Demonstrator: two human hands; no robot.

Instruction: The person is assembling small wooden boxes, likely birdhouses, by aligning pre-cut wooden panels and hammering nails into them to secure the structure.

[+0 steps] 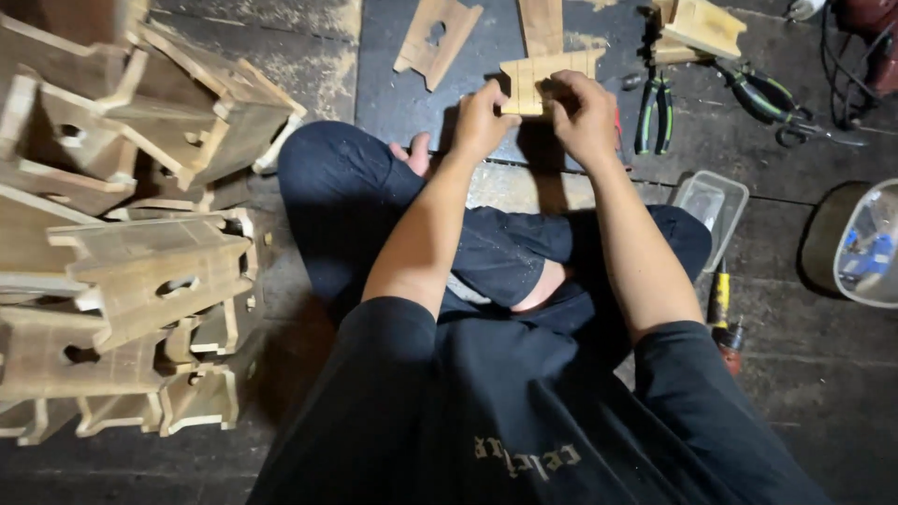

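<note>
Two hands meet at the upper middle of the frame: the left hand [482, 120] and right hand [582, 112] both grip a notched wooden piece [541, 79] over the dark floor [402, 93]. Green-handled pliers [653, 114] lie just right; stacked wooden stools [140, 234], apparently unfinished, fill the left.

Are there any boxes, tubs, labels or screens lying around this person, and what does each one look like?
Clear plastic tub: rectangular, open, on the floor right of the knee.
Round clear container: right edge, blue bits inside.
Pale print on the black shirt: bottom centre.
No screens or signs.
</note>
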